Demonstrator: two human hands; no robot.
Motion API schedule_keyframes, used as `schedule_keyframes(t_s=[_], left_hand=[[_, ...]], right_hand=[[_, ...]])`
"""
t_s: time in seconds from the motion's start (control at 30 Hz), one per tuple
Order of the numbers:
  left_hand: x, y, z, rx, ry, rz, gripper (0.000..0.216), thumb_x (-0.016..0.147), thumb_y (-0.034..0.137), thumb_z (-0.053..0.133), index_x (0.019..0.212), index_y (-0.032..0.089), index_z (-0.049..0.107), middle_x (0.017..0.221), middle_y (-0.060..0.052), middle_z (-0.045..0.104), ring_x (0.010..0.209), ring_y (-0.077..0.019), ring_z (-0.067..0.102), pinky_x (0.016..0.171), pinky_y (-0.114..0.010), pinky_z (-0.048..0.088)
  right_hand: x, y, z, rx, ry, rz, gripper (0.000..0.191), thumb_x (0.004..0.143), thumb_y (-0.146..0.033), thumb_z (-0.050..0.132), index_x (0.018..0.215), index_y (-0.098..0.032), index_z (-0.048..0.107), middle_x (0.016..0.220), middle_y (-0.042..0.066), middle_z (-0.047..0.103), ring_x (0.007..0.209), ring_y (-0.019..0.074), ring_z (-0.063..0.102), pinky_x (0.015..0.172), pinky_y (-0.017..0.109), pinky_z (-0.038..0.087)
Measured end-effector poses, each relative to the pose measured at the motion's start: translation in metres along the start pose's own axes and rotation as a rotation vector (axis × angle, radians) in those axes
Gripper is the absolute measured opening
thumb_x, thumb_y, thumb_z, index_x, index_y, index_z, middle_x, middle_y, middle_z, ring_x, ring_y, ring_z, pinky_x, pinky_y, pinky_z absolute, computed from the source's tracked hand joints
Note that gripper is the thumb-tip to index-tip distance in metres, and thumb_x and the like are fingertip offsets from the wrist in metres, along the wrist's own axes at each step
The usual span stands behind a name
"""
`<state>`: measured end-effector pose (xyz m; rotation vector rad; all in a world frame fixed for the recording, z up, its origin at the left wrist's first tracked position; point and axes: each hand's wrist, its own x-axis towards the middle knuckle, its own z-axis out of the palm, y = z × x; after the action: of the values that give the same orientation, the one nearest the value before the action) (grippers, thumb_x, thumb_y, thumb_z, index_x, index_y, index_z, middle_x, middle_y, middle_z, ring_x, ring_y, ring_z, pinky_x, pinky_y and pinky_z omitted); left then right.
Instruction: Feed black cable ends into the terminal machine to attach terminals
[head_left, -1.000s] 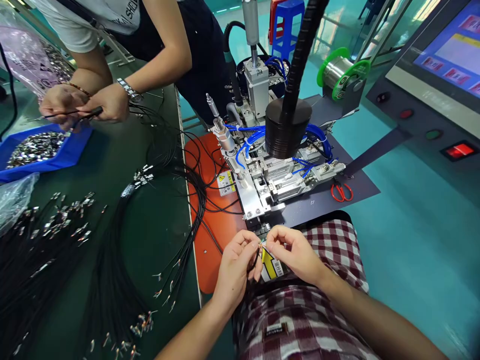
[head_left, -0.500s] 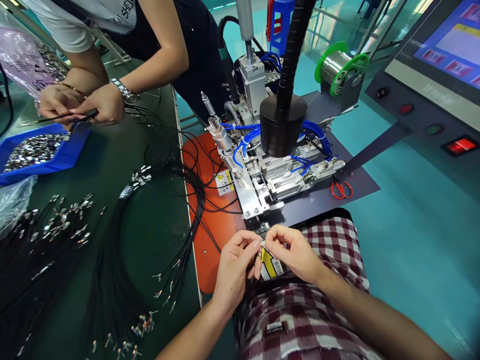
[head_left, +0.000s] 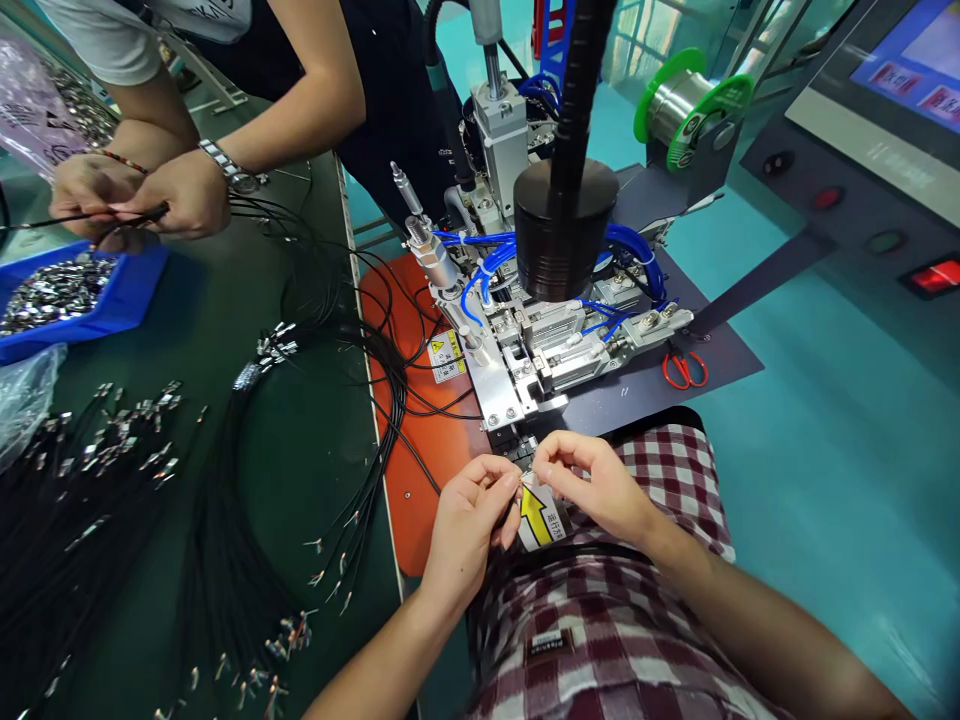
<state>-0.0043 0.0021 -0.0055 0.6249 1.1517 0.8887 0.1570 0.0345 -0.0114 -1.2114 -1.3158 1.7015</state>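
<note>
Low in front of the machine, both hands work close together above my lap. My left hand (head_left: 474, 510) is closed in a pinch, thumb against forefinger, on what looks like the end of a thin cable with fine wires (head_left: 526, 479); most of it is hidden by the fingers. My right hand (head_left: 596, 485) is also closed, its thumb and forefinger pinching at the tips of those wires, a small gap from the left fingertips. Just beneath sits a white label with a yellow arrow (head_left: 535, 515). The bench machine (head_left: 502, 385), with metal cylinders and blue tubes, stands right behind them.
Bundles of black cables (head_left: 225, 500) lie on the dark green table (head_left: 307, 470) at left. A co-worker's hands (head_left: 142, 200) hold a black cable above a blue bin (head_left: 142, 305) of metal connectors. Red scissors (head_left: 684, 370), a solder wire spool (head_left: 690, 110) and a control panel (head_left: 847, 190) are right.
The view has shifted slightly. My right fingertips have drawn a little away from the left ones, with fine wires showing between. The co-worker's hands have turned the black cable.
</note>
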Motion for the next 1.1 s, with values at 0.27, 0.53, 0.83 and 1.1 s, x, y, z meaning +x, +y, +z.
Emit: schedule_keyframes(t_s=[0.27, 0.53, 0.83, 1.1], left_hand=[[-0.001, 0.001, -0.001, 0.017, -0.021, 0.011, 0.018, 0.086, 0.033, 0.061, 0.081, 0.016, 0.055, 0.07, 0.004, 0.055, 0.038, -0.0002, 0.041, 0.043, -0.018, 0.029], [-0.001, 0.002, -0.002, 0.029, -0.028, 0.008, 0.017, 0.086, 0.032, 0.061, 0.083, 0.016, 0.056, 0.071, 0.004, 0.056, 0.038, -0.0001, 0.041, 0.043, -0.019, 0.029], [-0.001, 0.004, 0.0, 0.024, -0.022, 0.005, 0.018, 0.086, 0.032, 0.061, 0.081, 0.016, 0.056, 0.069, 0.004, 0.055, 0.037, 0.0003, 0.04, 0.043, -0.018, 0.028], [-0.003, 0.006, -0.001, -0.004, -0.061, -0.004, 0.017, 0.086, 0.031, 0.061, 0.083, 0.016, 0.055, 0.069, 0.004, 0.056, 0.037, -0.0002, 0.042, 0.042, -0.017, 0.025]], right_hand=[[0.011, 0.005, -0.004, 0.173, -0.13, 0.063, 0.019, 0.078, -0.031, 0.066, 0.075, -0.014, 0.059, 0.065, -0.002, 0.053, 0.055, 0.0088, 0.043, 0.053, 0.023, 0.034], [0.011, 0.015, -0.004, 0.22, -0.161, 0.069, 0.022, 0.078, -0.034, 0.069, 0.077, -0.014, 0.06, 0.064, -0.002, 0.054, 0.055, 0.0082, 0.044, 0.052, 0.022, 0.033], [0.006, 0.008, -0.001, 0.157, -0.117, 0.018, 0.017, 0.079, -0.03, 0.067, 0.075, -0.015, 0.061, 0.066, -0.001, 0.057, 0.055, 0.0088, 0.045, 0.052, 0.022, 0.036], [0.004, 0.008, 0.001, 0.15, -0.135, 0.004, 0.017, 0.083, -0.029, 0.061, 0.074, -0.015, 0.056, 0.064, -0.003, 0.051, 0.054, 0.0083, 0.042, 0.052, 0.022, 0.034]])
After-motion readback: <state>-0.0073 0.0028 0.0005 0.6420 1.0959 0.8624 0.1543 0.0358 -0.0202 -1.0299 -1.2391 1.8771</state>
